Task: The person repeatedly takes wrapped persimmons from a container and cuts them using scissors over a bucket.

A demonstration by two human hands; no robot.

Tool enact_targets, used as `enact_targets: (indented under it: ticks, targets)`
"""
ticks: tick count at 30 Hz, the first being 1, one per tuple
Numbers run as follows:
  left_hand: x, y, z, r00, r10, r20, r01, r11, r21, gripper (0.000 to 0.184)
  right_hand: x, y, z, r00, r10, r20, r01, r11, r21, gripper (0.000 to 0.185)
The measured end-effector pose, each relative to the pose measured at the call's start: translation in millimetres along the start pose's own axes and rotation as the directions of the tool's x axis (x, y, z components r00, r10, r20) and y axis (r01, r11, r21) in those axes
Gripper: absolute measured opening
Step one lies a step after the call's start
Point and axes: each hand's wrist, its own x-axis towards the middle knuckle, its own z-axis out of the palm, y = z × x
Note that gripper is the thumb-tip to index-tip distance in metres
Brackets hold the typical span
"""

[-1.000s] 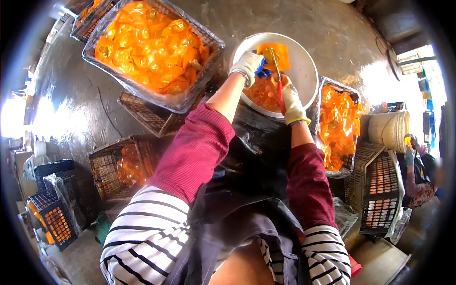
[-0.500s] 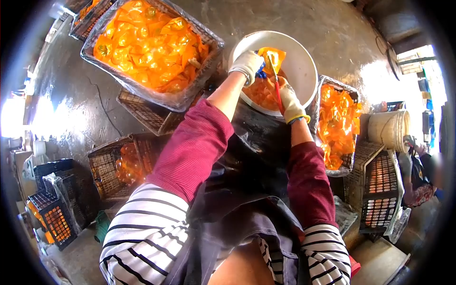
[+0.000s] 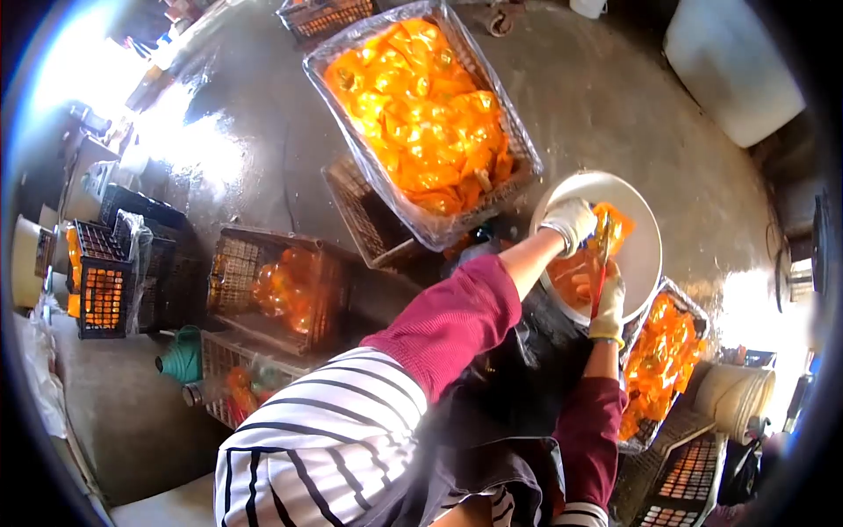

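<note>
My left hand, in a white glove with a blue patch, is closed on an orange bell pepper piece above the white bucket. My gloved right hand, with a yellow cuff, grips red-handled scissors. Their narrow metal end points up against the pepper piece; whether the blades are apart I cannot tell. Below both hands, orange pieces lie inside the bucket.
A plastic-lined crate of orange peppers stands beyond my left arm, resting over another crate. At the right, beside the bucket, is a second lined crate of peppers. Further crates and a green roll sit on the left.
The view has swung left, so the bucket, crates and both hands appear further right and lower. Both hands keep their hold on the pepper piece and the scissors over the bucket.
</note>
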Motion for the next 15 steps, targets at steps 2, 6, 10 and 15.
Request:
enact_targets:
  ticks: [2, 6, 10, 15]
  targets:
    - [1.5, -4.8, 6.2, 0.992, 0.078, 0.096, -0.092, 0.984, 0.151, 0.031, 7.6, 15.7, 6.9, 0.98, -0.157, -0.124, 0.136, 0.977, -0.163, 0.022]
    - [-10.7, 10.9, -13.3, 1.0, -0.004, 0.01, 0.004, 0.999, -0.039, 0.028, 5.8, 6.8, -0.6, 0.997, -0.083, 0.003, 0.081, 0.988, 0.134, 0.022]
    - [-12.1, 3.7, 2.7, 0.903, 0.225, 0.365, 0.363, 0.054, -0.93, 0.025, 2.5, 1.5, 2.0, 0.997, -0.07, -0.035, 0.073, 0.993, 0.098, 0.029]
    - [-6.9, 4.8, 11.0, 0.926, 0.117, 0.358, 0.248, 0.525, -0.814, 0.03, -6.2, -6.2, -1.0, 0.996, 0.013, 0.088, -0.039, 0.952, 0.305, 0.038]
